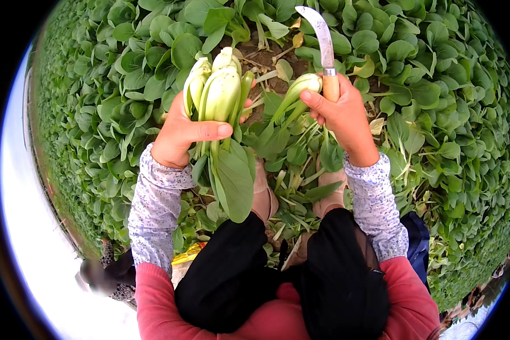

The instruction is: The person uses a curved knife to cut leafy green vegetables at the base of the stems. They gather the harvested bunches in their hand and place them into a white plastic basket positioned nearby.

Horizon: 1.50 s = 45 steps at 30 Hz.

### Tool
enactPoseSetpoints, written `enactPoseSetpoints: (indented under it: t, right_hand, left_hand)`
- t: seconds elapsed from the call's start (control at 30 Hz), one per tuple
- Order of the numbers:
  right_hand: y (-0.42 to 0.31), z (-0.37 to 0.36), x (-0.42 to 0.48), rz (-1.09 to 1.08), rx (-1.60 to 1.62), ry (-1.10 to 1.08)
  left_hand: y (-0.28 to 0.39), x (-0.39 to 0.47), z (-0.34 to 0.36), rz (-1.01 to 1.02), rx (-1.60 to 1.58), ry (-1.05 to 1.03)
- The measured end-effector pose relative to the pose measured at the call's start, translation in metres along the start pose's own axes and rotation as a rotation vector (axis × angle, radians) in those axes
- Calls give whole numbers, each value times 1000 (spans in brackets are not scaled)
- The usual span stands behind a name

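Observation:
My left hand (180,129) grips a bunch of bok choy (221,95), its pale cut bases up and its leaves hanging down. The thumb lies across the stalks. In my right hand (344,112) are two things at once: a hooked harvesting knife (325,46) and a single bok choy (295,91). The knife's curved steel blade points up and away, and its wooden handle sits in the fist. The single plant is pinched beside the handle, base towards the knife, leaves hanging down to the left. The two hands are apart.
Dense growing bok choy (425,89) surrounds me ahead and to both sides. Trimmed leaves and stalks (295,208) litter the soil between my shoes (263,193). A yellow-and-white bag (187,257) lies by my left knee, and dark blue fabric (416,244) is behind my right arm. Another person (119,267) is at far left.

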State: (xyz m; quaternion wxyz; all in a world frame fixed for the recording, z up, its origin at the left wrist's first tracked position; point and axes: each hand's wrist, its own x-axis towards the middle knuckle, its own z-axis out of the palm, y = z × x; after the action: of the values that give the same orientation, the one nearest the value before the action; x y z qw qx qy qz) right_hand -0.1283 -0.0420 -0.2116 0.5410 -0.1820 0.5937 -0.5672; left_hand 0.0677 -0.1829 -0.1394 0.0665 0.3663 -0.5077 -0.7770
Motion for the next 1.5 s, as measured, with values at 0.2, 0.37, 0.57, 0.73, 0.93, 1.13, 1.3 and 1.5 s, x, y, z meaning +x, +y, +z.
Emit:
enactPoseSetpoints:
  t: [0.2,0.37,0.57,0.73,0.93,1.13,1.3,1.5]
  right_hand:
    - [-8,25,-6,55,211,-208]
    - [9,17,-2,112,312,-125]
    - [29,12,29,45,125,-56]
    - [44,8,60,73,-199,11]
    - [49,34,98,-11,-253,-84]
    - [88,34,152,-160,-337,-67]
    - [98,38,173,-61,-450,-111]
    - [129,33,203,-87,-646,-48]
  left_hand:
    - [-29,15,14,-71,-179,-107]
    - [-27,28,17,-109,-124,-197]
    - [9,77,13,97,888,-207]
    - [36,130,-19,199,1744,-66]
    - [5,131,-115,70,1687,91]
    - [-19,92,-102,-45,1659,124]
    - [-18,87,-107,-24,1595,173]
    - [-20,96,-104,-19,1543,176]
